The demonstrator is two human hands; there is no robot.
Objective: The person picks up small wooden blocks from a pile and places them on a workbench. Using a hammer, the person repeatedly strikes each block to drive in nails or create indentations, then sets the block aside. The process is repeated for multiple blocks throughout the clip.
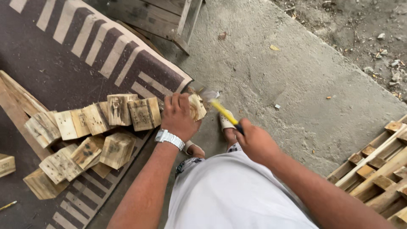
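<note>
Outdoors, seen from above, a person's left hand [180, 114] is clamped on a small pale wood block [196, 106] at the near edge of a striped mat [63, 55], while the right hand [254, 142] is closed on a yellow-handled hammer [224, 112], blurred just right of the block. Hammering looks to be the step in hand, and any further blow calls for keeping the fingers off the struck face. Weathered, stained blocks [93, 135] lie heaped to the left; a pallet [377, 174] sits right.

One head cam, looks steeply down from close above at hands, lap, floor [275, 85]; no 2nd view.
</note>
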